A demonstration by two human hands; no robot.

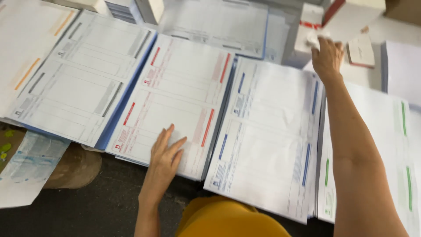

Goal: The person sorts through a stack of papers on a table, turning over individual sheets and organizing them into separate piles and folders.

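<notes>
My left hand (164, 153) lies flat and open, fingers spread, on the near edge of the red-marked stack of forms (180, 94), pressing on the top sheet without gripping it. That stack sits in the middle of the worktop, in a row of similar paper piles. My right hand (326, 55) is stretched far forward past the row, fingers curled around a small white scrap (312, 38) just in front of a white box with a red stripe (309, 26); I cannot tell how firmly it is pinched. Just right of the red stack, touching it edge to edge, lies the blue-marked stack (267, 136), and my right forearm crosses above the green-marked stack (394, 145) beyond that. To the left of the red stack is the grey-marked stack (79, 74), resting on a blue sheet, and further left an orange-marked sheet (26, 48). More forms (215, 24) lie behind. A brown roll (74, 169) sits at the near left.
</notes>
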